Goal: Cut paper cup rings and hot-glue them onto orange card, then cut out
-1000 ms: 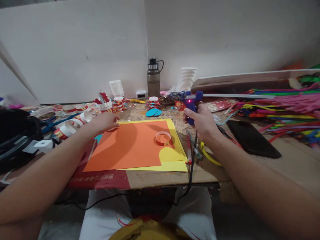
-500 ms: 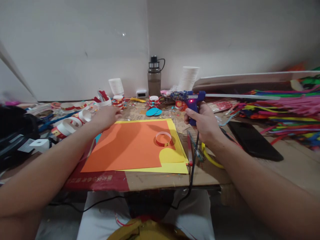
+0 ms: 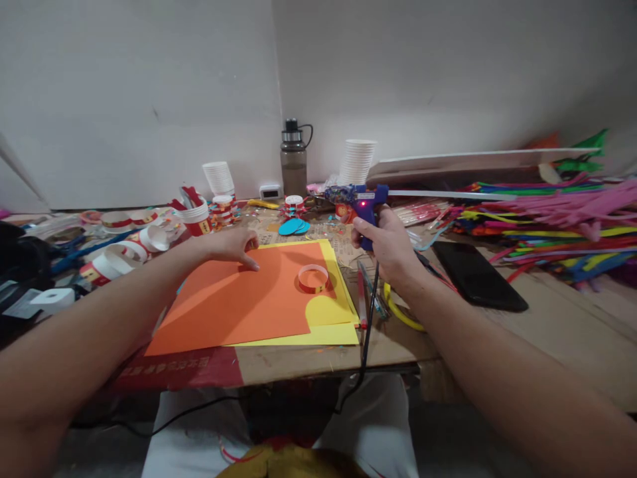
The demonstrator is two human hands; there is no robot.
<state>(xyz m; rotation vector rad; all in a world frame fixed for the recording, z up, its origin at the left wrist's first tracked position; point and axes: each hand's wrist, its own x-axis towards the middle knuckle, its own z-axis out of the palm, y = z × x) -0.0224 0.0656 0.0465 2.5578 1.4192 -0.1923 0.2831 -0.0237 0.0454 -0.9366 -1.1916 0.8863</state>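
Note:
My right hand point(image 3: 387, 244) is wrapped round the handle of a blue glue gun point(image 3: 362, 199), whose red light is on and whose nozzle points left above the table. Its black cord point(image 3: 367, 325) hangs down over the table edge. My left hand point(image 3: 229, 243) rests on the far edge of an orange paper sheet point(image 3: 233, 299), fingers curled and fingertips on the paper. A small red and white paper ring point(image 3: 313, 278) stands on the orange sheet's right side. A yellow sheet point(image 3: 328, 318) lies under the orange one.
Cut paper cup rings and cups point(image 3: 149, 236) crowd the left. A dark water bottle point(image 3: 293, 159) and two stacks of white cups point(image 3: 356, 161) stand by the wall. Blue paper discs point(image 3: 292, 226) lie behind the sheets. A black phone point(image 3: 478, 275) and bright pipe cleaners point(image 3: 547, 219) lie right.
My left hand came back from the cut cups at the left onto the orange sheet's far edge. My right hand with the glue gun stayed about where it was, left of the phone.

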